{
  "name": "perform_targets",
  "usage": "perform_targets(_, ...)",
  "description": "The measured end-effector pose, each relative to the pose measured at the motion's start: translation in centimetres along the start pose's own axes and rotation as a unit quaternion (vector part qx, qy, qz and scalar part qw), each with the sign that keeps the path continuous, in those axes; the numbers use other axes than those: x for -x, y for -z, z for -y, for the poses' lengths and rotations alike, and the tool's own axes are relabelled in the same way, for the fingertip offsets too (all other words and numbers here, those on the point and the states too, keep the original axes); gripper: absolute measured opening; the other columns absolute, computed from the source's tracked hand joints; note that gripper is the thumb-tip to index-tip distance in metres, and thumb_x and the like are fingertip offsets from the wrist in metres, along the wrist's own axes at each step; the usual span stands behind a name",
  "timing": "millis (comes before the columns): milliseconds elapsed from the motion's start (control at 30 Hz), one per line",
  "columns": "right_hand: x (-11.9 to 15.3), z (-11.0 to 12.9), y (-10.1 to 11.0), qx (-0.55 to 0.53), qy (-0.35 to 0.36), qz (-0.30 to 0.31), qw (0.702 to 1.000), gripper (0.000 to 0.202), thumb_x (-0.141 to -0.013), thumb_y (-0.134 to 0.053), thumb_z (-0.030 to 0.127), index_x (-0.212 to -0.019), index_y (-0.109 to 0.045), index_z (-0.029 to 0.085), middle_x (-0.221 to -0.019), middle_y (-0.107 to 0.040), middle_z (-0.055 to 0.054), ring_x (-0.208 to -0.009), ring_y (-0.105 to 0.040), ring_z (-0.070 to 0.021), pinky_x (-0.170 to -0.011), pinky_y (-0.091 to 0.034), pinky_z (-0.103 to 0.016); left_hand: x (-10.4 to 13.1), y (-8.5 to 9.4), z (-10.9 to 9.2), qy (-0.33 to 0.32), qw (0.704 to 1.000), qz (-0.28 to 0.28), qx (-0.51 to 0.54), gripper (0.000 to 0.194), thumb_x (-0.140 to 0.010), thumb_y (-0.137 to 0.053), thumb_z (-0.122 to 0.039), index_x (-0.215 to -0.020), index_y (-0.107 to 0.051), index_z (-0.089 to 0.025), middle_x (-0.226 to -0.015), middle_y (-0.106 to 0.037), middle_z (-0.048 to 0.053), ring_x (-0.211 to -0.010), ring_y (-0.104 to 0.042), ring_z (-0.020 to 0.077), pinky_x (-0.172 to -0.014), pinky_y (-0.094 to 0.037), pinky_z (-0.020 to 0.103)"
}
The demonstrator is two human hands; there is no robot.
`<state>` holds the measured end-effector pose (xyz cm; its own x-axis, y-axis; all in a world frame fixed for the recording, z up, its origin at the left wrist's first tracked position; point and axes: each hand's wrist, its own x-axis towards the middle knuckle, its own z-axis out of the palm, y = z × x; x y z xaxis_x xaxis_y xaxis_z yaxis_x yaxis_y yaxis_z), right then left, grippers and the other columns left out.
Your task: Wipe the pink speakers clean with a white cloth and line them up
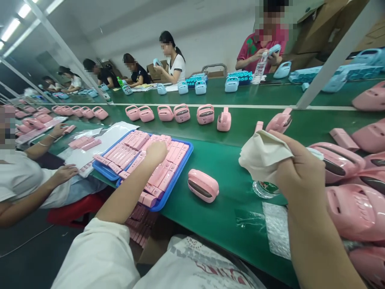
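My left hand (157, 152) reaches over a blue tray (185, 164) packed with rows of pink rectangular pieces (144, 142). Its fingers are curled down among the pieces, and what lies under them is hidden. In my right hand (303, 172), raised above the table at the right, a crumpled white cloth (264, 154) is gripped. Between both hands a pink rounded casing (203, 185) with a dark strip rests on the table. Below the cloth a clear container (264, 190) shows in part.
Pink handled casings (205, 114) stand in a row across the green table (228, 160); more (351, 204) crowd the right side. A bubble-wrap piece (276, 228) lies near the front edge. A co-worker (33, 176) sits at the left; others sit opposite, with blue casings (201, 87).
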<state>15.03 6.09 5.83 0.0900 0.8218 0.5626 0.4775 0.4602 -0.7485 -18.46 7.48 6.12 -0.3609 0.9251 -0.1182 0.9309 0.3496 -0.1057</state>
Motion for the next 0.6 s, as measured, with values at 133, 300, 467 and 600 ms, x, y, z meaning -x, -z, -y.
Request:
perform_targets(133,0.1,0.4,-0.4,0.001,-0.018,0.039,0.999,0.046,-0.084,-0.042,0.021,-0.122,-0.067,0.029,-0.113,-0.073,-0.004,-0.101,-0.068,-0.0320,-0.075,-0.056,-0.044,-2.7,-2.2,1.8,0.079,0.996,-0.012,0.024,0.046,-0.091,-0.058,-0.030,-0.127,-0.052,-0.003,-0.131,-0.054,0.025,-0.125,-0.052,0.0347,-0.101,-0.043,0.046)
perform_targets(300,0.3,0.6,-0.6,-0.018,-0.037,0.070,0.997,0.047,-0.083,-0.041,0.021,-0.122,-0.067,0.024,-0.113,-0.072,-0.005,-0.095,-0.068,-0.0301,-0.072,-0.054,-0.042,-4.0,-3.5,1.8,0.111,0.987,-0.023,0.113,0.034,-0.090,-0.061,-0.032,-0.118,-0.059,-0.013,-0.128,-0.058,0.012,-0.119,-0.055,0.0266,-0.102,-0.044,0.051)
perform_targets(467,-0.1,-0.4,-1.7,-0.198,-0.147,0.082,0.966,0.024,-0.082,-0.059,0.031,-0.099,-0.074,0.023,-0.086,-0.074,-0.002,-0.079,-0.067,-0.0245,-0.067,-0.053,-0.036,-2.8,-1.1,1.1,0.067,0.951,-0.046,0.297,0.030,-0.082,-0.064,-0.026,-0.104,-0.051,-0.009,-0.112,-0.065,0.023,-0.107,-0.063,0.0313,-0.088,-0.049,0.042)
perform_targets(600,0.0,-1.7,-5.4,-0.341,-0.240,0.058,0.907,0.032,-0.082,-0.060,0.051,-0.089,-0.069,0.021,-0.070,-0.072,-0.004,-0.073,-0.070,-0.0261,-0.065,-0.059,-0.039,0.8,2.3,-1.8,-0.039,0.877,-0.020,0.478,0.024,-0.087,-0.048,-0.034,-0.102,-0.044,-0.015,-0.094,-0.068,0.011,-0.076,-0.067,0.0169,-0.068,-0.052,0.029)
